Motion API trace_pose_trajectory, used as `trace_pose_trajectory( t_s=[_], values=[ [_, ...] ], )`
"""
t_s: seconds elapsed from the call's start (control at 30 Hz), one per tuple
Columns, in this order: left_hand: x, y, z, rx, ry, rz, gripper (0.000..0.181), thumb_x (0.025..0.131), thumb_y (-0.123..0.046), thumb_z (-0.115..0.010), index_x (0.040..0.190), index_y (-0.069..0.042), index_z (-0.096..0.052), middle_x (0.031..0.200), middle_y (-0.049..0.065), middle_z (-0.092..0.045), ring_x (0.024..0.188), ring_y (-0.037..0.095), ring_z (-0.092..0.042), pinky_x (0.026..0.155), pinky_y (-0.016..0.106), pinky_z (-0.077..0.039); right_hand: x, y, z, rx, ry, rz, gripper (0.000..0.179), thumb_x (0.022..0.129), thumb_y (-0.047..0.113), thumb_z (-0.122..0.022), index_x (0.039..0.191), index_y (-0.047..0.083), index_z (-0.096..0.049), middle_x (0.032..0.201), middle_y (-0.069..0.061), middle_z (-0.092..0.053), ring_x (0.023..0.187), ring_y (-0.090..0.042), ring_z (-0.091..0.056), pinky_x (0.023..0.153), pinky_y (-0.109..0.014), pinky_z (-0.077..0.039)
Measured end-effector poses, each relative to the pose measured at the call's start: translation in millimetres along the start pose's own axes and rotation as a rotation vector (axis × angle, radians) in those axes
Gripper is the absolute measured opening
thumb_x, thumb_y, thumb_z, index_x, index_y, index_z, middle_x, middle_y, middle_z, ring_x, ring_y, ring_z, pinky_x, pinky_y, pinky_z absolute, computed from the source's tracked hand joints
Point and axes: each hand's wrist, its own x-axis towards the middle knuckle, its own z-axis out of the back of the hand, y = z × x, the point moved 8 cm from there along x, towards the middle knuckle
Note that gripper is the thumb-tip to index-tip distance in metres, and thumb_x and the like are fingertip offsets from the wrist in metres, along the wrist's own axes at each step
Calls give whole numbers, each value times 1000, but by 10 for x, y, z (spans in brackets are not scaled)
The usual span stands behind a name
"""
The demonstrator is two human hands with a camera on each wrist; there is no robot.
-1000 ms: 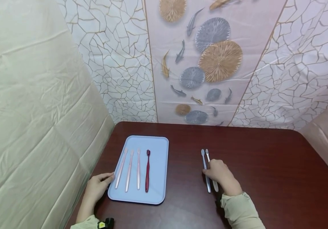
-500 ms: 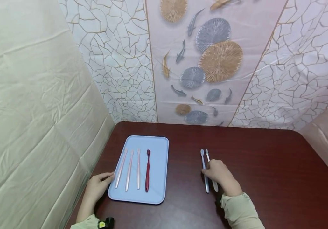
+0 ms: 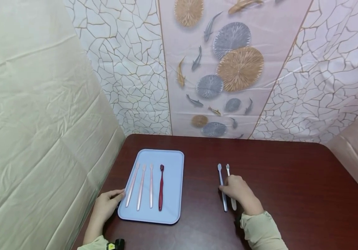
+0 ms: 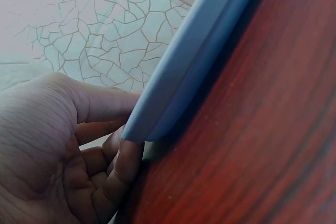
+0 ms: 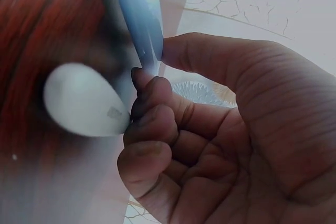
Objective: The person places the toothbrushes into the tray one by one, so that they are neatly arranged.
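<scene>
My right grip pinches the blue toothbrush between thumb and fingertips, its long axis running away from me with the bristle head at the far end, and the white toothbrush lies just to its right, partly hidden beneath me. The tray sits to the left across the table, its left rim pinched by my left grip. Compared with a second ago, the blue one has edged left, widening the gap between the two heads.
</scene>
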Motion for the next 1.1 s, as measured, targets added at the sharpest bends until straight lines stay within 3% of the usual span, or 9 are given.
trace_pose_trajectory(
  t_s=[0.83,1.1],
  values=[
    [-8,-8,-8,2,5,6,39,94,-37,-70,121,-9,-74,113,13,-73,84,14,-67,67,32,-54,1,64,-9,11,-13,46,24,85,22,-75,66,10,-69,56,3,-59,49,-13,-55,52,-34,-48],
    [-1,-13,9,12,-4,1,38,94,-36,-71,121,-10,-75,115,13,-73,92,18,-68,71,33,-54,70,121,1,37,14,35,29,89,23,-74,63,11,-67,53,4,-57,43,-12,-51,45,-29,-44]
  ],
)
